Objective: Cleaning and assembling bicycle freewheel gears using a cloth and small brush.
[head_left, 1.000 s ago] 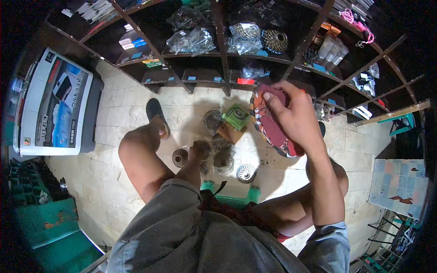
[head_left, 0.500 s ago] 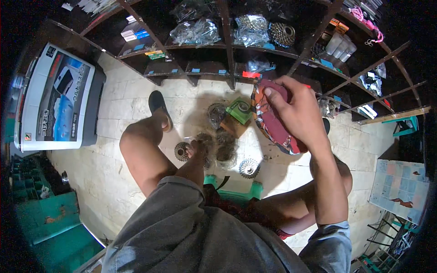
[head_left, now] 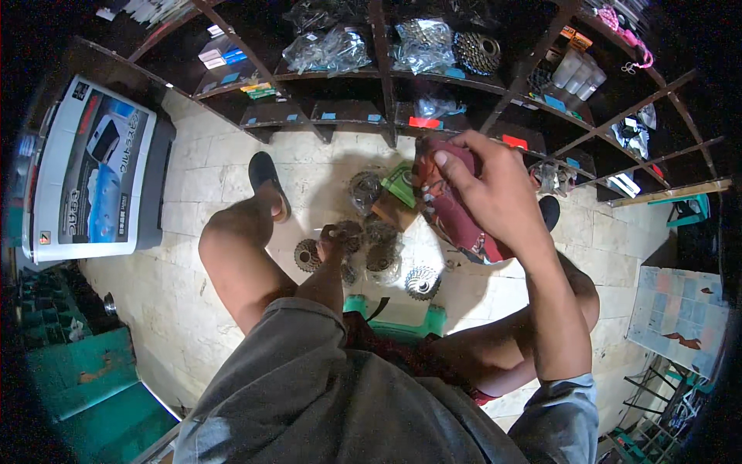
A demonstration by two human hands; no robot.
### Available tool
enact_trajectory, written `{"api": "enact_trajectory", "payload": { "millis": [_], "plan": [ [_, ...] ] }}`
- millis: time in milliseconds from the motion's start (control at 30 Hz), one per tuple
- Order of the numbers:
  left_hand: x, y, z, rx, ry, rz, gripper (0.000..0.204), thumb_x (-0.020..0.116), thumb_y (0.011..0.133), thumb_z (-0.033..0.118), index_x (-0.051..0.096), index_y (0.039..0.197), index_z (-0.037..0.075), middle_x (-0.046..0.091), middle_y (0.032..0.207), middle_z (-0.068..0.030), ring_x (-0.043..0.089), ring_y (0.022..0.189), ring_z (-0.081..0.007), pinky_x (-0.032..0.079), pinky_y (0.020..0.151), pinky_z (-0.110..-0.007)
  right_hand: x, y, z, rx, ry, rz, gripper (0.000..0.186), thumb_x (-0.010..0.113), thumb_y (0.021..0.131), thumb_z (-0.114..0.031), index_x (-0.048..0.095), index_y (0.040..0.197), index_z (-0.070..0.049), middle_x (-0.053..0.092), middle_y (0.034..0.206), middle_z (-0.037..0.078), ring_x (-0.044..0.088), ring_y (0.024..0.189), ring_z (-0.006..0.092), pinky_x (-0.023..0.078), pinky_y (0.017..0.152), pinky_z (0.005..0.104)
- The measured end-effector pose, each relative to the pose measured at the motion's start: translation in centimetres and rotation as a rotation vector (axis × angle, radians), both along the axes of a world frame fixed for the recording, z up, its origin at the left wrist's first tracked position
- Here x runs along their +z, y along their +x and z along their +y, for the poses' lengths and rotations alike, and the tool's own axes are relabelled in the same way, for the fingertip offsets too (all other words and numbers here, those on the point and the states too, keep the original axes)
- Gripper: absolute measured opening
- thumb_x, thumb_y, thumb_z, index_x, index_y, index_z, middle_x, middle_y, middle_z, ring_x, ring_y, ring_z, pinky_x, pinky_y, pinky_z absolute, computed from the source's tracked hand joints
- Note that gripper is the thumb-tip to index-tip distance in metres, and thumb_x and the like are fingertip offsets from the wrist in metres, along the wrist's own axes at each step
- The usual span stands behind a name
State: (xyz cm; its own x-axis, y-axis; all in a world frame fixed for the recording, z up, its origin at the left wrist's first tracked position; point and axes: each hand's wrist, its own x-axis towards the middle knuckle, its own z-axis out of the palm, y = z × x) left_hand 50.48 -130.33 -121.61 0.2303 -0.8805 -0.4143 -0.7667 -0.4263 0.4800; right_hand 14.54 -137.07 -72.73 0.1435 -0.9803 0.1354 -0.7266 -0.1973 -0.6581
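Observation:
My right hand (head_left: 498, 185) is raised to the right of the middle, its thumb on top, closed on a maroon patterned cloth (head_left: 452, 193). The cloth looks folded and hides part of the floor. Low over the floor, my left hand (head_left: 332, 241) is among several bicycle cassettes, between a dark cassette (head_left: 308, 255) and another dark cassette (head_left: 349, 235). Its fingers are small and shadowed, and their grip is unclear. Close by lie a cassette in clear plastic (head_left: 381, 261), a silvery cassette (head_left: 423, 283), a bagged cassette (head_left: 365, 191) and a green and brown box (head_left: 397, 189).
A dark wooden shelf (head_left: 382, 69) with bagged parts spans the far side. At the left stands a large storage box (head_left: 97, 174) with a printed front. A green stool (head_left: 435, 321) shows beneath me. A pale worn panel (head_left: 676, 321) is at the right.
The maroon cloth and my right hand have shifted slightly left, and the cloth looks more crumpled. My left hand has moved slightly farther out, away from my body, among the cassettes.

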Motion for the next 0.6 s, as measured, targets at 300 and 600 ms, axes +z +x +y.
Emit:
{"api": "enact_trajectory", "payload": {
  "millis": [300, 600],
  "plan": [
    [-2.6, -1.1, -2.3, -0.078, -0.474, 0.589, 0.034, 0.072, 0.092, 0.028, 0.071, 0.115, 0.003, 0.076, 0.104, -0.017, 0.074, 0.091, -0.027, 0.06, 0.079, -0.04, 0.1, 0.2, 0.1, 0.04, 0.05, -0.023, 0.03, 0.066, 0.098, -0.031, 0.072, 0.108, -0.003, 0.074, 0.094, 0.023, 0.071, 0.093, 0.0421, 0.053, 0.084, 0.0457],
    [-4.7, -1.9, -3.2, 0.949, 0.048, 0.183, 0.063, 0.079, 0.085, 0.052, 0.064, 0.122, 0.003, 0.065, 0.116, -0.0296, 0.07, 0.102, -0.0288, 0.057, 0.081, -0.047, -0.1, 0.6, 0.1, 0.055, 0.083, 0.003, 0.03, 0.067, 0.098, -0.032, 0.072, 0.109, -0.004, 0.073, 0.095, 0.024, 0.07, 0.093, 0.043, 0.053, 0.084, 0.0476]
  ]
}}
